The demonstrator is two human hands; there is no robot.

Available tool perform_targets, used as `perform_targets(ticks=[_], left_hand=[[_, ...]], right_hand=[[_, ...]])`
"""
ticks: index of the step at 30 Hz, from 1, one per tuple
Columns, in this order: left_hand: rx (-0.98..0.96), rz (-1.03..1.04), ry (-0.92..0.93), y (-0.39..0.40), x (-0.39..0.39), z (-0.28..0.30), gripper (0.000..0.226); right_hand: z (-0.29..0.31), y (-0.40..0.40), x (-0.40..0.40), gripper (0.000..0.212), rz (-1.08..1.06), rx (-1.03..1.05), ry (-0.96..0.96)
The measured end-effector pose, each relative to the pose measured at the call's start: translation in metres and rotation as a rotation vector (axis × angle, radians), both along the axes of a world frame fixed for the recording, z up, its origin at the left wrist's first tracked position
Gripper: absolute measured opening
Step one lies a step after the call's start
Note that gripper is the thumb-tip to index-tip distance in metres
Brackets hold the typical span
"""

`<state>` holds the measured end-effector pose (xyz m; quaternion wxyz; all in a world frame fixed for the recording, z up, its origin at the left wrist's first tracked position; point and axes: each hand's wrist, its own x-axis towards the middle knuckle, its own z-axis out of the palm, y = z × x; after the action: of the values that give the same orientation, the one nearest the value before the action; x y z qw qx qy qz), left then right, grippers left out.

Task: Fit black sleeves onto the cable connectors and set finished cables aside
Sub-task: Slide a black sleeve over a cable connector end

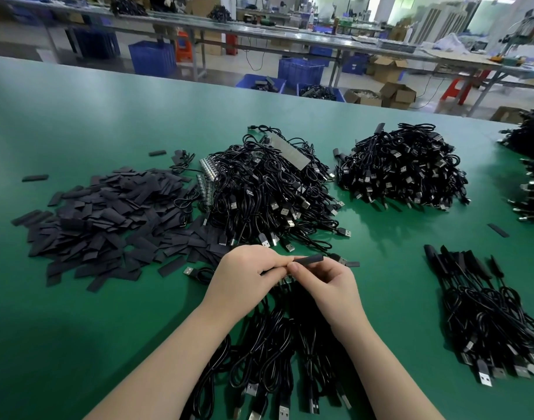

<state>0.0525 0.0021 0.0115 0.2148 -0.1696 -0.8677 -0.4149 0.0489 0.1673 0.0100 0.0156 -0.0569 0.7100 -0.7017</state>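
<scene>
Sleeve (308, 258) sits between both hands, just above desk (77, 122), long axis roughly level, free end pointing right and slightly away. Left hand (244, 281) pinches its near end; right hand (326, 286) fingers curled, thumb pressed beside same end. Connector hidden under fingertips, cannot tell how far in. Cables (268, 344) trail toward body. Finished bundle (486, 313) lies right, nearer right hand.
</scene>
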Motion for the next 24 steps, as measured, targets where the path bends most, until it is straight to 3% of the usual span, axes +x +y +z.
perform_targets(ticks=[4, 10, 15, 24], left_hand=[[0.005, 0.041, -0.003, -0.0004, -0.0004, -0.001, 0.027], [-0.071, 0.072, 0.013, -0.0032, -0.0029, -0.0009, 0.018], [0.04, 0.049, -0.076, -0.0034, -0.0019, -0.002, 0.023], [0.029, 0.091, 0.006, -0.0027, -0.0008, -0.0014, 0.014]], right_hand=[[-0.0009, -0.003, 0.0008, 0.009, 0.002, -0.016, 0.005], [-0.0011, 0.0023, -0.0006, 0.025, -0.071, -0.075, 0.009], [-0.0004, 0.0029, -0.0012, 0.023, -0.121, -0.122, -0.008], [0.002, 0.0017, 0.0014, 0.024, -0.114, -0.103, -0.003]])
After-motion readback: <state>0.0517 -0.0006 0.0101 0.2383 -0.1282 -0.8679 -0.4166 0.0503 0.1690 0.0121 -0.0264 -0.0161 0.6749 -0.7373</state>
